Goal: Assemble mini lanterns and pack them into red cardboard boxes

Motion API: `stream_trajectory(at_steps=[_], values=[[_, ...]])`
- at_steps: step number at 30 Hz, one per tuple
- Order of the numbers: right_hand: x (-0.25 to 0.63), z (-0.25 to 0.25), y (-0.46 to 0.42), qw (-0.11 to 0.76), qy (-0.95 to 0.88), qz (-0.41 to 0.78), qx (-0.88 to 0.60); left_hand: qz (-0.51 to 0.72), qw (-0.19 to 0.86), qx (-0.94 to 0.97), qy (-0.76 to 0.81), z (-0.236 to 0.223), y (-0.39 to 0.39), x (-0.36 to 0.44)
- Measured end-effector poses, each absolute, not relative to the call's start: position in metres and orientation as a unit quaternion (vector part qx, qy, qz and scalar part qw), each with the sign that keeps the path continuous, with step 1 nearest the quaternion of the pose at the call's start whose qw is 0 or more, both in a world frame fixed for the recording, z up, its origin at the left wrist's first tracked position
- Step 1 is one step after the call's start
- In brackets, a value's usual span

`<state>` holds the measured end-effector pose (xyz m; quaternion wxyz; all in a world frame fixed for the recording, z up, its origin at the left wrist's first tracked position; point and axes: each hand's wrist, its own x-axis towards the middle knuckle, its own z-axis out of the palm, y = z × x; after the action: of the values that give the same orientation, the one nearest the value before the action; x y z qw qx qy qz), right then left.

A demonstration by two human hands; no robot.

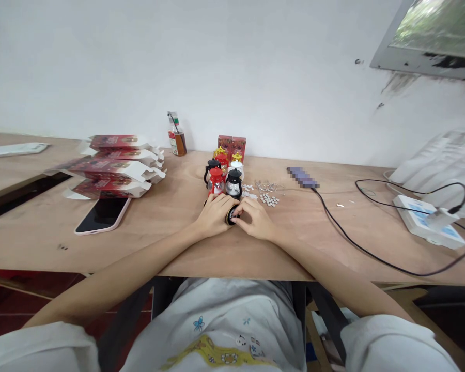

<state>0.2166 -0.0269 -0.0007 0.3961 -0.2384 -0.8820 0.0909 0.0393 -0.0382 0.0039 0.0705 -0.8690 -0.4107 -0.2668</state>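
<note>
A person sits at a wooden counter (194, 243), both forearms resting on it. The left hand (216, 217) has its fingers wrapped around a black piece (232, 214) with a gold rim, near the counter's front edge. The right hand (258, 219) curls its thumb and fingers close at the piece's round end; whether they pinch a small part cannot be told. Just behind the hands stand small lanterns (216, 182) in red, black, white and gold. Beside these lie silvery discs (270, 200). Left are red boxes (112, 171) and a phone (103, 215).
</note>
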Motion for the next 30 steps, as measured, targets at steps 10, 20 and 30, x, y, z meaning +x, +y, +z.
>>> stream_trajectory(at_steps=[10, 20, 30], values=[[0.2152, -0.0041, -0.0269, 0.419, -0.874, 0.101, -0.224, -0.286, 0.064, -0.861, -0.416, 0.0037, -0.0370, 0.0379], [0.2153, -0.0056, -0.0240, 0.427, -0.873, 0.109, -0.210, -0.277, 0.073, -0.866, -0.410, 0.0021, -0.0371, 0.0379], [0.2168, -0.0069, -0.0222, 0.389, -0.893, 0.051, -0.222, -0.261, 0.090, -0.871, -0.406, 0.0012, -0.0384, 0.0379]])
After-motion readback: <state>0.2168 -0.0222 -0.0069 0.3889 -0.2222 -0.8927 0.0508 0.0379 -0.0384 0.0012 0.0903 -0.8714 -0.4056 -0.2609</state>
